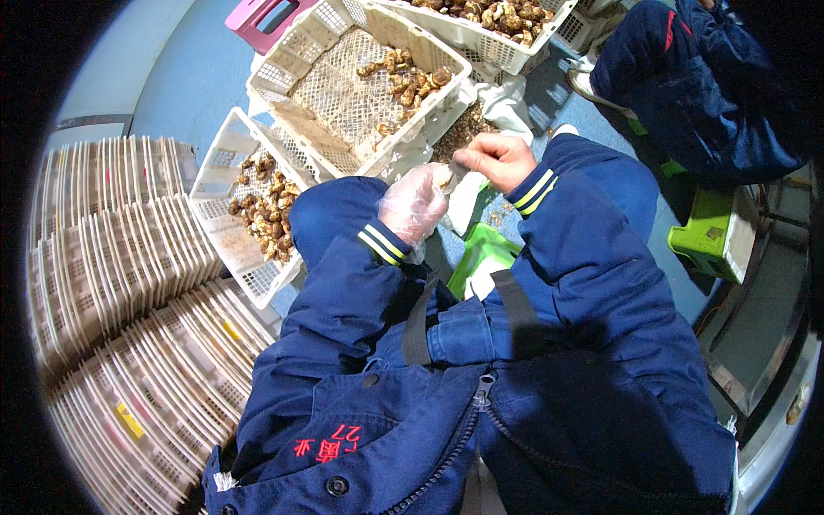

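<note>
My left hand (414,203), in a clear plastic glove, is closed around a small pale mushroom (443,176) whose end shows at the fingertips. My right hand (500,161) is bare and closed in a pinch just right of the mushroom. What its fingers hold is too small to make out. Ahead of both hands stands a white plastic crate (319,148) with some brown mushrooms (410,84) at its right side. A lower white crate (225,154) at my left holds a pile of brown mushrooms (266,210).
Another full crate (506,57) stands at the far side. Nested crates (129,249) fill the left. Brown trimmings (463,130) lie on the floor beyond my hands. A pink stool (249,24), a green stool (711,233) and a seated co-worker's legs (661,77) are around me.
</note>
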Demonstrator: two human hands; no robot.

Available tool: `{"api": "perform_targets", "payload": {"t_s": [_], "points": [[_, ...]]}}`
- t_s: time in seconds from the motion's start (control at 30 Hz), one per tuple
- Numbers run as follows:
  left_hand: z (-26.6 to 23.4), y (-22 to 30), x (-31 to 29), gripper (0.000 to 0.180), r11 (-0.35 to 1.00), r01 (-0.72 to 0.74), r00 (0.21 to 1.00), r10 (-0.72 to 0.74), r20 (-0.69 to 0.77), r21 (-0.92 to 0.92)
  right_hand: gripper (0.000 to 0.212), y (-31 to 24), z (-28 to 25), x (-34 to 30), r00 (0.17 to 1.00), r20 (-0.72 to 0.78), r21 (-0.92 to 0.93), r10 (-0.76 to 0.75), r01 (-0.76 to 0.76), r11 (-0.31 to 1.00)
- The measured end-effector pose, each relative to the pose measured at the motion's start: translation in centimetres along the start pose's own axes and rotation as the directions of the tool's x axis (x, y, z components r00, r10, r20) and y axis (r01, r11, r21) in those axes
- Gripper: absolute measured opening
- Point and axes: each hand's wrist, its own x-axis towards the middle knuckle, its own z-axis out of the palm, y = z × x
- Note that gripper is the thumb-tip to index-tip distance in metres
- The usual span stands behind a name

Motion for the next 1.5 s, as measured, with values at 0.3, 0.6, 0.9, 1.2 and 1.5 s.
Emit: {"api": "perform_targets", "payload": {"t_s": [0.3, 0.6, 0.9, 1.2, 1.5], "points": [[0.3, -0.6, -0.1, 0.025, 0.994, -0.052, 0.998, 0.049, -0.041, -0.095, 0.018, 0.4, 0.2, 0.0, 0.999, -0.024, -0.044, 0.047, -0.048, 0.998], [0.6, 0.8, -0.7, 0.016, 0.863, -0.120, 0.992, 0.082, -0.098, -0.492, 0.019, 1.2, -0.7, 0.5, 0.986, -0.166, -0.271, 0.014, -0.059, 0.961], [-0.6, 2.0, 0.5, 0.026, 0.810, -0.111, 0.976, 0.198, -0.090, 0.576, 0.021, 0.9, 0.0, 0.3, 0.992, -0.128, -0.060, -0.011, 0.003, 0.998], [-0.2, -0.1, 0.2, 0.040, 0.892, -0.247, 0.931, 0.327, -0.162, 0.379, 0.024, 1.6, -0.7, 0.5, 0.965, -0.263, -0.246, 0.003, -0.070, 0.967], [-0.6, 1.0, -0.6, 0.034, 0.725, 0.130, 0.986, -0.167, 0.010, -0.676, 0.018, 0.5, 0.6, 0.0, 0.997, -0.083, 0.019, 0.000, 0.001, 1.000]]}}
